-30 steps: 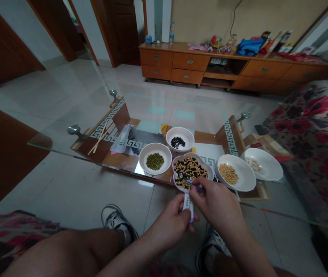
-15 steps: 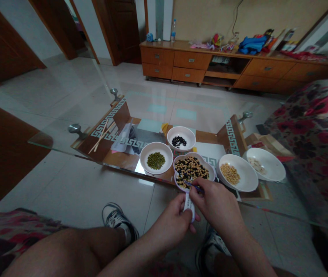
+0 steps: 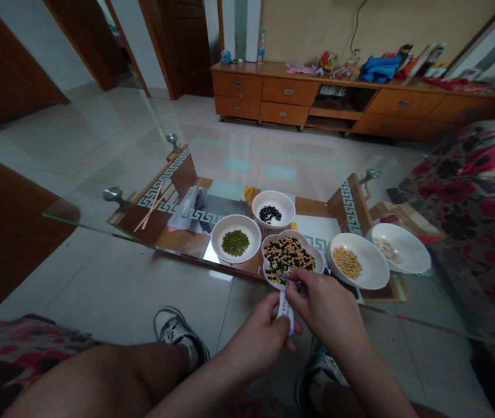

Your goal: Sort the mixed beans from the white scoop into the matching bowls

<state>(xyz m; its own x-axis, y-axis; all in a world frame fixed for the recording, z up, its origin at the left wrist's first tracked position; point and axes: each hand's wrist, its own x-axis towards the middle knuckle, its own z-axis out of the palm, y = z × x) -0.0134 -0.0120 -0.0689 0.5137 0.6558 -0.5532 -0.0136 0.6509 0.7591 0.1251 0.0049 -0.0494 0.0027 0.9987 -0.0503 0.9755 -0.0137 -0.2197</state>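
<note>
Both hands are closed on something: the left hand [image 3: 268,325] wraps the short white handle [image 3: 286,312] of a petal-shaped dish [image 3: 319,255], thumb laid on top, while the right hand [image 3: 323,305] pinches slim, dark-blue tweezers [image 3: 289,279], or something very like them, between thumb and forefinger. Whether the tool's tips are parted or grip a bean is too small to tell.

That dish lies just beyond the hands, at the near edge of the glass tabletop [image 3: 90,200], its handle jutting past the edge toward the person. Dish and handle together run roughly near to far. The tweezers cross that line slantwise, from the fingers on the right to tips over the near left part of the mixed black and tan beans [image 3: 291,255]. So the right hand is the one nearer the beans, held over the dish's near right rim; the left sits lower and nearer the body, on the handle alone.

Around the dish stand four white bowls: mung beans [image 3: 235,242] to the left, black beans [image 3: 270,214] on the far side, yellow soybeans [image 3: 347,263] to the right, and pale flat pieces [image 3: 386,249] farthest right. Neither hand touches these bowls.
</note>
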